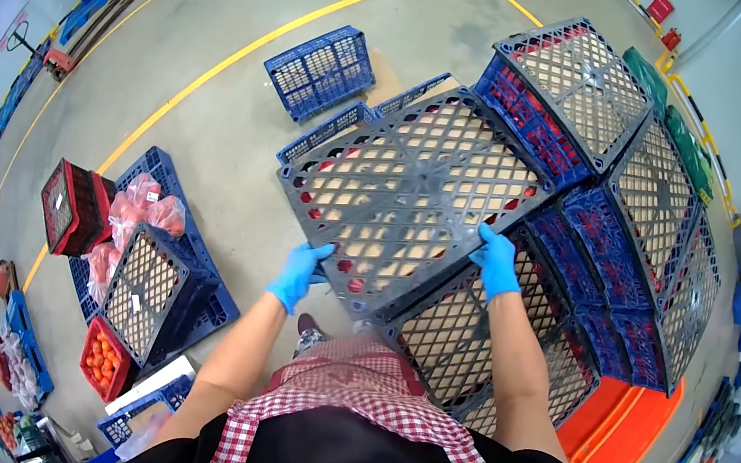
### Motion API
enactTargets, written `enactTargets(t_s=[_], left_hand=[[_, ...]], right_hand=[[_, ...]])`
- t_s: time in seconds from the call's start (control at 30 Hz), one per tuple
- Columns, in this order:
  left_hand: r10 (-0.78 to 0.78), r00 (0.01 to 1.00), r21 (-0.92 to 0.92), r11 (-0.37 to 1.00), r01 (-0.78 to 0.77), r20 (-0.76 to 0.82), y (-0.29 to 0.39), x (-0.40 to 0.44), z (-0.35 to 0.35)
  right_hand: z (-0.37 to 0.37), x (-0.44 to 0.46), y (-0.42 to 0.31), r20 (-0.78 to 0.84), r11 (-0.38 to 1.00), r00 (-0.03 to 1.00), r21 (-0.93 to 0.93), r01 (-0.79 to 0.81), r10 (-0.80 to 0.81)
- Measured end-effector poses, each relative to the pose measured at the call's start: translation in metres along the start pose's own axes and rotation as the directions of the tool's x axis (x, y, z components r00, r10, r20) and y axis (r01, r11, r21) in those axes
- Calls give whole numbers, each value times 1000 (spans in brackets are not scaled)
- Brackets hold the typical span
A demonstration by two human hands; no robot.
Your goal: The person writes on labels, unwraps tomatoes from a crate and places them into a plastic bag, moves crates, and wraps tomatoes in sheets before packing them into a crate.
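Both hands wear blue gloves. My left hand (299,276) grips the near left edge of a large black lattice tray (422,177), its fingers curled at the rim. My right hand (497,262) holds the same tray at its near right edge, thumb on top. Pale sheets and some red show through the lattice. Beneath and to the right of the tray lies another black lattice tray (480,329). Stacked blue crates (540,123) with red contents and black lattice tops stand at the right.
A blue crate (322,73) stands on the floor ahead. To the left are a blue pallet (217,300) with bagged goods (145,203), red-black crates (77,207) and a red crate of orange fruit (104,362). Orange bins (620,422) are at the near right.
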State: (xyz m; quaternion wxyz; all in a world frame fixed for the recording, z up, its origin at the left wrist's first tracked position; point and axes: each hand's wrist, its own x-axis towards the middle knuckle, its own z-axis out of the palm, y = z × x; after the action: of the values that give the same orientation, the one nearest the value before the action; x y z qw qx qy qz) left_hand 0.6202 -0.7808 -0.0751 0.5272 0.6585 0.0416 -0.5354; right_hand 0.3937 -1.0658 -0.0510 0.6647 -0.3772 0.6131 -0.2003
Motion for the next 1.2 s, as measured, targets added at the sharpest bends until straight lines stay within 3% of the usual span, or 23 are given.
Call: enactTargets(t_s=[0.03, 0.17, 0.3, 0.33, 0.37, 0.43, 0.47, 0.5, 0.53, 0.57, 0.63, 0.67, 0.7, 0.73, 0.8, 0.83, 0.9, 1.03, 1.1, 1.13, 1.17, 1.2], left_hand=[[-12, 1000, 27, 1000, 12, -13, 19, -5, -6], [-43, 995, 106, 993, 52, -87, 18, 28, -55], [-38, 992, 164, 985, 57, -117, 10, 41, -83], [-50, 988, 114, 991, 67, -148, 7, 42, -84], [-59, 982, 64, 995, 72, -177, 5, 45, -85], [6, 967, 30, 1000, 2, -254, -8, 57, -87], [80, 949, 48, 996, -68, -304, -23, 72, -88], [153, 921, 69, 988, -137, -359, -32, 80, -90], [157, 903, 83, 987, -135, -399, -26, 75, -83], [127, 909, 117, 989, -87, -397, -24, 77, -85], [64, 912, 168, 986, 5, -406, -24, 75, -89], [51, 902, 196, 980, 38, -429, -17, 72, -85], [33, 905, 180, 983, 48, -423, -13, 72, -84], [16, 907, 161, 985, 57, -420, -10, 71, -83], [11, 891, 210, 973, 95, -453, 0, 62, -75], [44, 909, 145, 989, 18, -414, -3, 63, -76], [-8, 910, 141, 987, 72, -414, 14, 50, -69], [-6, 923, 19, 1000, 14, -385, 9, 47, -68], [71, 880, 305, 948, 87, -469, 21, 33, -61], [111, 859, 362, 928, 91, -499, 28, 19, -55], [86, 902, 181, 983, -8, -423, 29, 8, -51], [128, 892, 265, 964, -9, -433, 10, 13, -60]], right_hand=[[13, 2, 10, 50, 993, 999, 119, 13, -19], [44, -22, 61, 63, 990, 998, 139, 9, -18], [50, -19, 117, 69, 978, 987, 138, -154, 145], [51, -30, 106, 78, 976, 978, 88, -200, 194], [44, -39, 86, 172, 954, 947, -178, -242, 273], [28, -35, 23, 294, 729, 830, -660, -182, 474], [14, -2, 12, 419, 385, 878, -868, 313, 232], [1, 32, -1, 628, -164, 775, -759, 631, 71], [0, 44, -47, 204, 546, 979, -819, 177, -12], [9, 43, -91, 112, 762, 947, -568, 310, -301], [33, 92, -107, 14, 539, 750, -686, 489, -662], [30, 126, -100, 160, 575, 884, -707, 413, -438], [33, 157, -96, 288, 578, 941, -743, 338, -180], [47, 158, -89, 263, 538, 935, -765, 353, -239], [55, 168, -86, 211, 671, 962, -690, 271, -172], [55, 170, -83, 198, 708, 966, -657, 259, -169], [55, 176, -86, 49, 549, 992, -829, 103, -113], [54, 186, -85, 47, 673, 999, -738, 49, -20], [52, 194, -78, 49, 629, 991, -769, 119, -127], [54, 180, -80, 52, 693, 994, -714, 104, -95], [56, 164, -80, 61, 753, 996, -653, 85, -60], [42, 182, -58, 112, 752, 978, -627, 206, -175]])
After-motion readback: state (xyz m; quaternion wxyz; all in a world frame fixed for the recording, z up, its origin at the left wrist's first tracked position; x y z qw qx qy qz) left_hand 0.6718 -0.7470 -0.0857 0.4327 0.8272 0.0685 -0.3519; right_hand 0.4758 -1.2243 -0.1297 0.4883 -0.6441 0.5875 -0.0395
